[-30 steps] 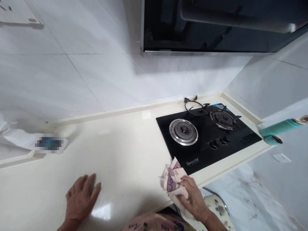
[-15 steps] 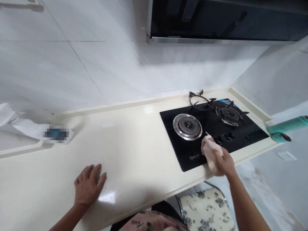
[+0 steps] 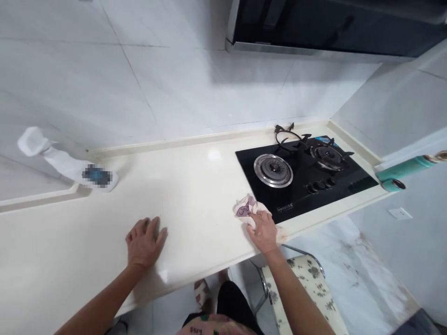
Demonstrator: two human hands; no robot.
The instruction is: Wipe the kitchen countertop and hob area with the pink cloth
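Note:
My right hand (image 3: 262,230) grips a crumpled pinkish-white cloth (image 3: 247,208) with a purple patch, at the front left corner of the black gas stove (image 3: 260,197). The cloth touches the cream countertop (image 3: 195,195) beside the stove's edge. My left hand (image 3: 144,242) rests palm down on the counter, fingers spread a little, holding nothing. On the stove, the left burner (image 3: 273,170) has no pan support over it. The loose ring-shaped pan support (image 3: 291,139) lies behind, toward the back edge.
A white spray bottle (image 3: 75,165) stands at the counter's back left. The range hood (image 3: 314,28) overhangs the stove. A green cylinder (image 3: 407,168) and a smaller green one (image 3: 394,185) are at the right end. A flower-patterned chair (image 3: 307,284) stands below the front edge.
My right hand has moved left with the cloth, from the stove's front by the knobs to the counter at its left corner. The view has shifted slightly; my left hand stays on the counter.

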